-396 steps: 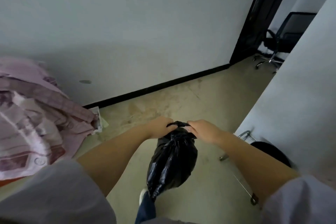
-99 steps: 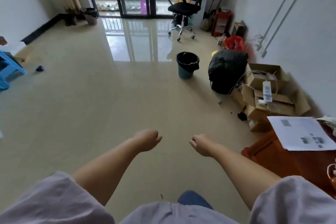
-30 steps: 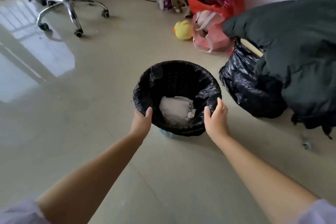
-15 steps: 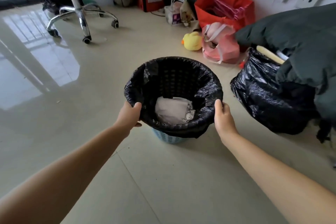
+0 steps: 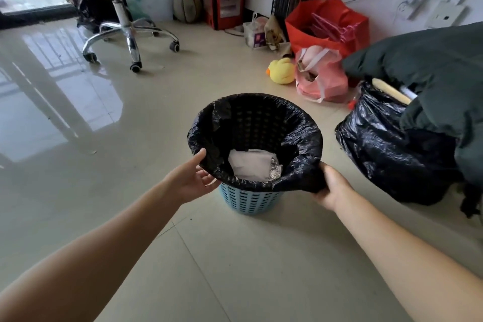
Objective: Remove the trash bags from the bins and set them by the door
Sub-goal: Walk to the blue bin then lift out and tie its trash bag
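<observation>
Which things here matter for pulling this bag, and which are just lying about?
For the job:
- bin liner, folded over the rim
- blue bin
- left hand, touching the liner edge
- right hand, gripping the liner edge

Lying about:
- full black bag
- yellow duck toy
- pink bag
- red bag
- office chair

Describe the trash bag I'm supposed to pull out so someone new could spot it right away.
Start at the office chair on the shiny tile floor, then come toward the camera to the small blue lattice bin. The black liner is folded over its rim with both hands at its near edge, unlike the full black sack standing loose to its right.
</observation>
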Demonstrator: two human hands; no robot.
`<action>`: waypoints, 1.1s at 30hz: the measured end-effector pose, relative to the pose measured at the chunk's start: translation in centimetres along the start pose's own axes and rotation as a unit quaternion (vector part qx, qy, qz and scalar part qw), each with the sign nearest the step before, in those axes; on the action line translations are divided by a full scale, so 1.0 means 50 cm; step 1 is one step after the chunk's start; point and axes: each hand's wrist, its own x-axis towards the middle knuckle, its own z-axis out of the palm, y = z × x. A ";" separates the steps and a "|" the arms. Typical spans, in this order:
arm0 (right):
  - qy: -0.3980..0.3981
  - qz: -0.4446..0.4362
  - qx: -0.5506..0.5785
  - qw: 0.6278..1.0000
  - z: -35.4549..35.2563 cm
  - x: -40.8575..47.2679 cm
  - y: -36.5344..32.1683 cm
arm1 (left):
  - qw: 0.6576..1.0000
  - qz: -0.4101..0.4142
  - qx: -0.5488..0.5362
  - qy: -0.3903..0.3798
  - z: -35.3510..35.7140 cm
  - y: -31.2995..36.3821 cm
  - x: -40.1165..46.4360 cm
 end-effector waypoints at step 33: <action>0.034 -0.107 0.169 0.979 0.098 -0.060 -0.092 | 0.956 0.201 -0.071 0.203 0.081 0.036 -0.069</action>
